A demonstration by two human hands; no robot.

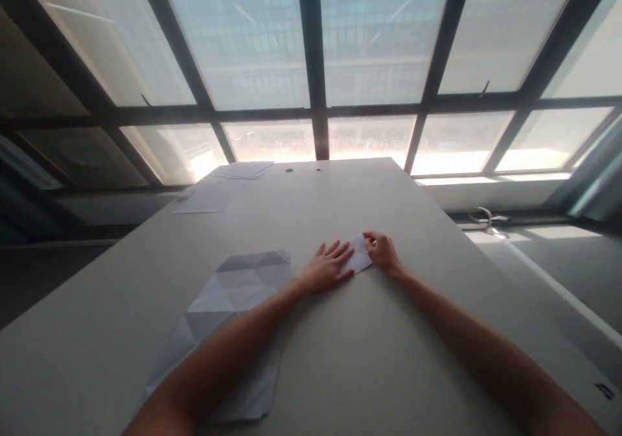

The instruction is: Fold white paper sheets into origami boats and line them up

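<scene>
A small folded piece of white paper (358,256) lies on the white table between my hands. My left hand (328,269) rests flat on its left part with fingers spread. At the paper's upper right edge, the fingers of my right hand (381,251) are closed in a pinch on it. A larger white sheet with crease lines (238,282) lies to the left, partly under my left forearm, which hides some of it.
The white table (340,358) reaches toward tall windows with dark frames. More white sheets (207,196) lie at its far left. Two small round items (289,170) sit near the far edge. Beyond the right edge is a metal ring-shaped object (481,215).
</scene>
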